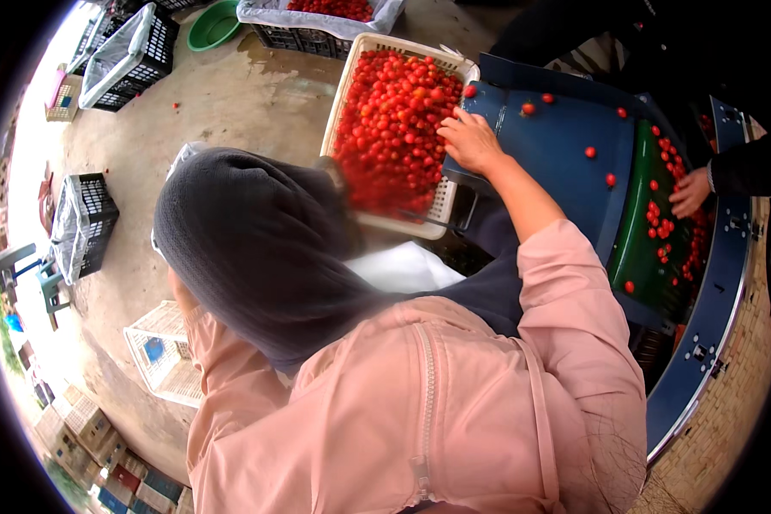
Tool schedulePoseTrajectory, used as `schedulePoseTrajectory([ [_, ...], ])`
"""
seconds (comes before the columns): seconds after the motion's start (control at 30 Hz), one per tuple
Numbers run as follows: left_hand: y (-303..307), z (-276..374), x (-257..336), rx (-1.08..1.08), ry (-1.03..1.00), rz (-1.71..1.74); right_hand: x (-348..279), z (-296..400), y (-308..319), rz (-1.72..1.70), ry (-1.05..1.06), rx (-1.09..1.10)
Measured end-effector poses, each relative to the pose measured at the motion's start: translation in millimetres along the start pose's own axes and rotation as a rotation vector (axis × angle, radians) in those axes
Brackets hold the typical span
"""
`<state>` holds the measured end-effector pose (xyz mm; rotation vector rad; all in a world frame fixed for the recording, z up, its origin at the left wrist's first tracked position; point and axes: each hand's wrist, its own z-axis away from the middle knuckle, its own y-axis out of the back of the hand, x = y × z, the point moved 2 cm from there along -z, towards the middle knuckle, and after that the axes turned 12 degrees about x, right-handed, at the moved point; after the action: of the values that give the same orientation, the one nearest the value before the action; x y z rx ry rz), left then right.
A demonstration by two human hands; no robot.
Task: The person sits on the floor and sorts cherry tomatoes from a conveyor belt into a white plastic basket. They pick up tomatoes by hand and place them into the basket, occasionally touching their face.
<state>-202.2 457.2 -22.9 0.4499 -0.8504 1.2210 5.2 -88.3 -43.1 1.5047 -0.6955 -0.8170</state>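
My right hand [472,140] reaches over the rim of a cream plastic crate [335,106], beside the lower end of a blue chute [552,144]. Its fingers are apart and hang above cherry tomatoes [395,119], which fill the crate; I see nothing held in them. My left hand is hidden behind my dark-trousered knee; only a bit of wrist shows below it. A few loose tomatoes lie on the chute. Beyond it, more tomatoes rest on a green conveyor belt [636,225], where another person's hand [691,193] touches or hovers by them.
Black crates with liners stand on the concrete floor, one [96,218] at the left, others [128,61] at the upper left. A green basin [214,27] and a lined crate of tomatoes [315,40] are at the top. An empty white crate [160,353] lies by my left arm.
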Motion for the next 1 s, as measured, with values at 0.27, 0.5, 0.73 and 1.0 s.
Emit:
schedulePoseTrajectory([
  [0.27, -25.3, 28.2, 25.3, -0.050, -0.108, 0.014, -6.8, -15.3, -26.7, 0.168, 0.047, -0.498],
  [0.5, -49.5, 55.0, 60.9, -0.150, -0.303, 0.084, 4.4, 7.7, 22.6, -0.010, 0.000, 0.015],
  [0.73, -111.7, 140.2, 111.7, -0.265, -0.663, 0.122, 9.5, 42.2, 38.9, -0.141, 0.138, 0.144],
  [1.0, -160.9, 193.6, 118.1, -0.661, -0.699, 0.129, 35.5, 79.3, 56.1, -0.155, -0.178, 0.446],
])
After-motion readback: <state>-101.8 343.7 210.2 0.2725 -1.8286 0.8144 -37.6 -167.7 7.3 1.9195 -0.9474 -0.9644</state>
